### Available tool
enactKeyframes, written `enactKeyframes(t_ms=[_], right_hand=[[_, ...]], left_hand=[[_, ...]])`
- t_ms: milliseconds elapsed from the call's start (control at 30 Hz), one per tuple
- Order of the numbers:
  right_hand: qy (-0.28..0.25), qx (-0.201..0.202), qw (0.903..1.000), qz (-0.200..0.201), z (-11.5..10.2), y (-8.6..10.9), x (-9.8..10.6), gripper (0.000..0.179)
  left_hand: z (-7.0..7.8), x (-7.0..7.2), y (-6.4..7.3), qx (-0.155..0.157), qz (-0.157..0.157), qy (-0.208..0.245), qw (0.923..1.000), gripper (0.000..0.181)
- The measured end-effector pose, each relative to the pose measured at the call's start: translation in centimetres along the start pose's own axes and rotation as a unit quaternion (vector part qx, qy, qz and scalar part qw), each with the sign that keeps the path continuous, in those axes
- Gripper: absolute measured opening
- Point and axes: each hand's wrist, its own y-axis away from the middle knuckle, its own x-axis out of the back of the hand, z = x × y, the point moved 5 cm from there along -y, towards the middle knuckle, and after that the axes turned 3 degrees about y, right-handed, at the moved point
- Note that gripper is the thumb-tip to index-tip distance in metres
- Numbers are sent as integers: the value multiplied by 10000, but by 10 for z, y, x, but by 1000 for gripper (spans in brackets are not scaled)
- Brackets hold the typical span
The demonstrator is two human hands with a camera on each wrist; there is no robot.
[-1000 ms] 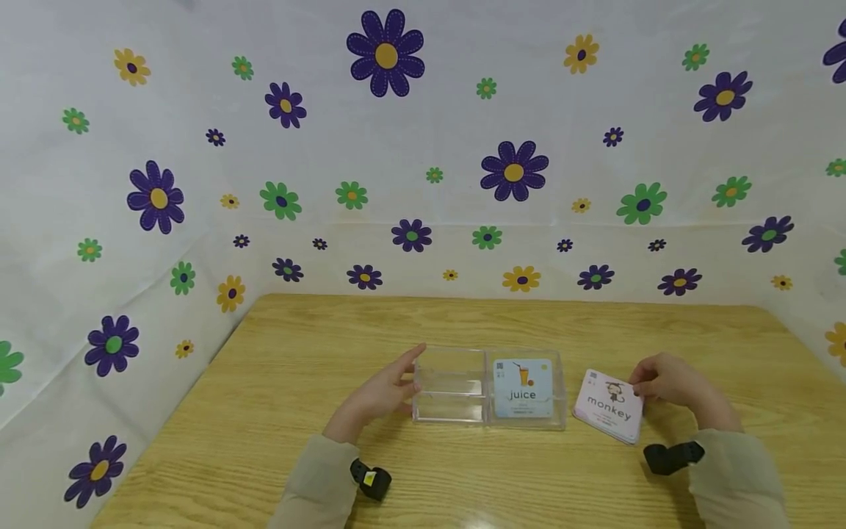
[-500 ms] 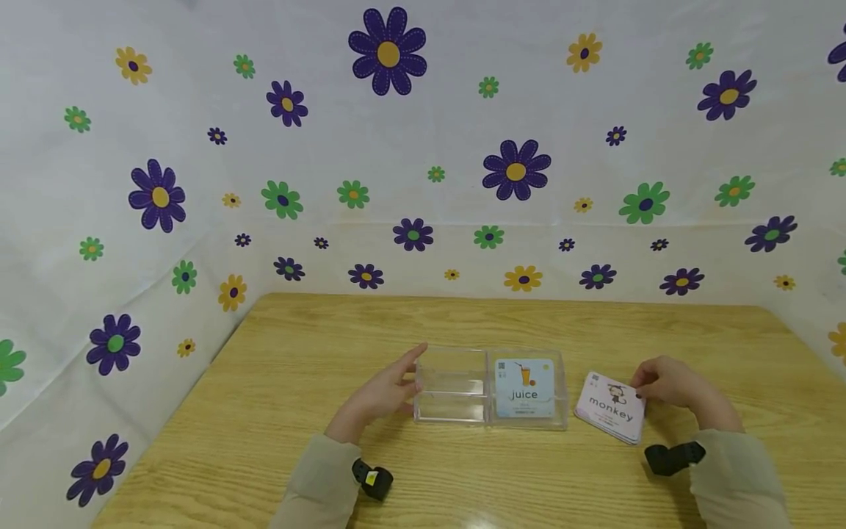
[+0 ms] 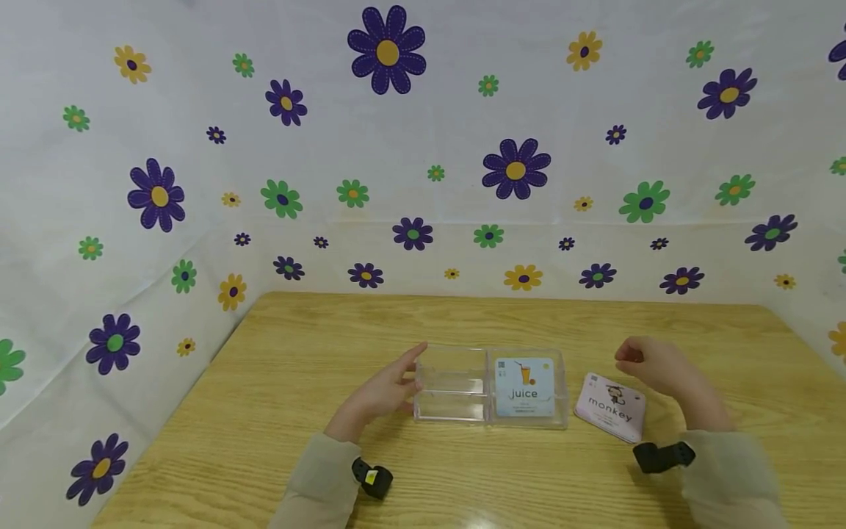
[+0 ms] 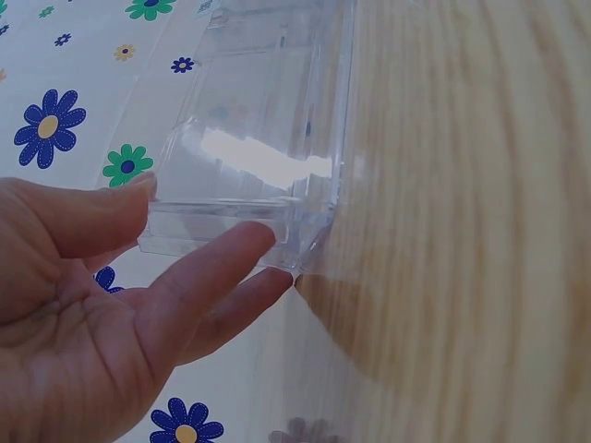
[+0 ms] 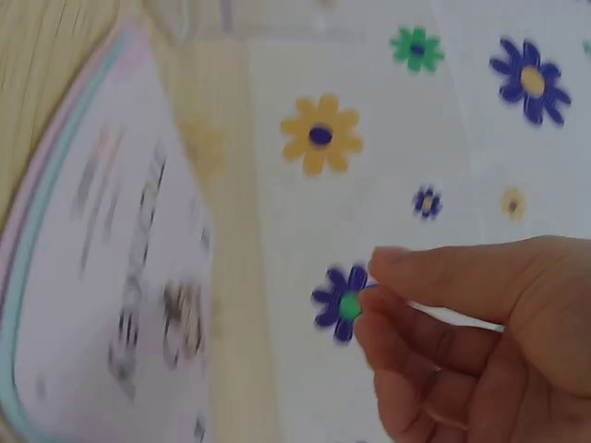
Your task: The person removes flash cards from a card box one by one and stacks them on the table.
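A clear plastic box [image 3: 452, 382] with two compartments stands on the table. Its right compartment holds a blue "juice" flash card [image 3: 524, 387]. My left hand [image 3: 382, 393] touches the box's left end. The left wrist view shows its fingers [image 4: 208, 281] extended against the end wall. Right of the box lies a small stack of flash cards [image 3: 611, 406], with a pink "monkey" card on top. My right hand [image 3: 657, 366] is just beyond the stack, apart from it. In the right wrist view its thumb and curled fingers [image 5: 397, 318] come together with nothing visible between them.
The wooden table [image 3: 330, 330] reaches back to a white flower-patterned cloth [image 3: 436, 132], which also rises at the left and right. Black wrist cameras [image 3: 373, 481] are strapped over the sleeves [image 3: 730, 470].
My right hand has left the edge of the card stack and moved up and away from me, fingers curled. My left hand and the box stay in place.
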Motion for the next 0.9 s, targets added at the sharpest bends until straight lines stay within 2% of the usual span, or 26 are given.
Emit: enactKeyframes(t_ms=[167, 300, 467, 600, 900], right_hand=[[140, 827, 9951, 518, -45, -1, -2, 13], [-48, 1418, 9883, 565, -74, 2, -11, 17], [-80, 1611, 9860, 422, -91, 2, -25, 22], [33, 1642, 9852, 484, -95, 1, -32, 20], [-9, 1710, 9825, 738, -100, -1, -31, 11]], left_hand=[[1, -1, 2, 23, 41, 21, 10000, 58], [2, -2, 3, 34, 56, 89, 9999, 58], [2, -3, 3, 37, 62, 113, 9999, 58], [1, -2, 2, 12, 70, 16, 10000, 58], [0, 1, 0, 8, 67, -39, 10000, 58]])
